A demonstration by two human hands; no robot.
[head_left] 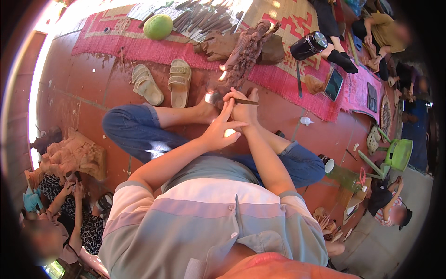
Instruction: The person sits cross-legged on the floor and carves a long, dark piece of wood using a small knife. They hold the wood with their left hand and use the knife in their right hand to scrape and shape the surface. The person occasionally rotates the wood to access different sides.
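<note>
A carved reddish-brown wooden figure [245,51] lies tilted away from me, its lower end near my bare feet. My right hand [243,111] is closed around a slim carving chisel [246,101], whose dark end sticks out to the right. My left hand [220,131] is beside it, thumb and index finger apart and the other fingers stretched forward to my right hand. Whether those fingertips touch the chisel, I cannot tell. The chisel's working tip is hidden by the hands. Rough wooden blocks [272,50] lie against the figure.
Many carving tools [204,21] and a green round fruit [158,27] lie on the far mat [100,35]. Beige sandals [180,83] stand at left. To the right are a dark flask [309,45], a phone [333,85] and a green stool [398,154]. Other people work around me.
</note>
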